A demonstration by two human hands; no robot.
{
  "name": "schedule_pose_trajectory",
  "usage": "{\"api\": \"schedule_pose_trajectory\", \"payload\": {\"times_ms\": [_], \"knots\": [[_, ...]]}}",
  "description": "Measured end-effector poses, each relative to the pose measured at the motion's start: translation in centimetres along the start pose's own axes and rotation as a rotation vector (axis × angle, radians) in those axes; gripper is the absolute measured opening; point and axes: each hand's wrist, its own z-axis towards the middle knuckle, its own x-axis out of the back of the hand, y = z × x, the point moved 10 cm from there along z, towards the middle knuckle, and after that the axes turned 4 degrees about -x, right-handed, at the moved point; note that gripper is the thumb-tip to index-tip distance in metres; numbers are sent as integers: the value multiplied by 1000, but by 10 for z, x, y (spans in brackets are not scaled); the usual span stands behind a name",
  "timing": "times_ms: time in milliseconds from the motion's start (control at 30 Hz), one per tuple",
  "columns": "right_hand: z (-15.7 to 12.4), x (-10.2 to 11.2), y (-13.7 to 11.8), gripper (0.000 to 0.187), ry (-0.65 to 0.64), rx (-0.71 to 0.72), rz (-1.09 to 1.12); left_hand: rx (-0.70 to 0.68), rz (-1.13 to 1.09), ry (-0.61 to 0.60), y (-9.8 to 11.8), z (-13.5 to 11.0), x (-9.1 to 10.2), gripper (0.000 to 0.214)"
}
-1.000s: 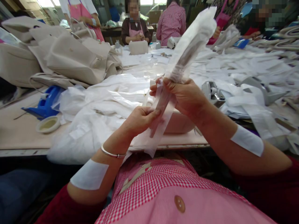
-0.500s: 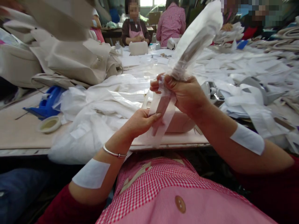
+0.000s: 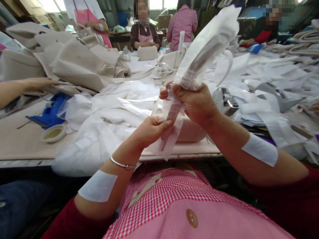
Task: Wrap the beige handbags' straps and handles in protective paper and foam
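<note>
Both hands hold a long beige-grey strap (image 3: 203,54), covered in thin translucent white wrapping and slanting up to the right. My left hand (image 3: 151,132) pinches its lower end between thumb and fingers, where the wrapping's loose edge hangs down. Higher up, my right hand (image 3: 196,99) closes around the gathered wrapping, thumb toward the left. The upper part bends over above my right hand. Directly behind my hands a pale beige bag (image 3: 191,131) stands on the table, partly hidden by them. Whether the strap is joined to that bag, I cannot tell.
Crumpled white wrapping (image 3: 99,132) lies left of my hands. Beyond it are a blue tape dispenser (image 3: 51,109), a tape roll (image 3: 53,133) and piled beige bags (image 3: 77,63). A grey tape dispenser (image 3: 225,101) stands right. A co-worker's arm (image 3: 22,88) reaches in from the left.
My hands stay almost in place on the strap, which tilts slightly. The blurred beige shape at upper left is gone from there. A co-worker's arm has come in at left, and a pale bag now shows behind the strap.
</note>
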Motion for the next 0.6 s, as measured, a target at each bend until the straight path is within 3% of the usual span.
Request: {"api": "schedule_pose_trajectory", "payload": {"times_ms": [133,233,400,467,600], "knots": [[-7,-7,15,26,-41,-98,65,-7,29,120,7,5,7,37],[-11,-4,18,31,-61,-123,141,-45,11,146,15,5,9,36],[-23,-7,54,37,-258,-326,82,-80,-83,135,21,5,7,29],[-23,-3,62,35,-237,-327,29,-47,-70,154,16,5,10,27],[-15,-3,55,38,-180,-249,76,-8,32,175,11,-1,17,32]]}}
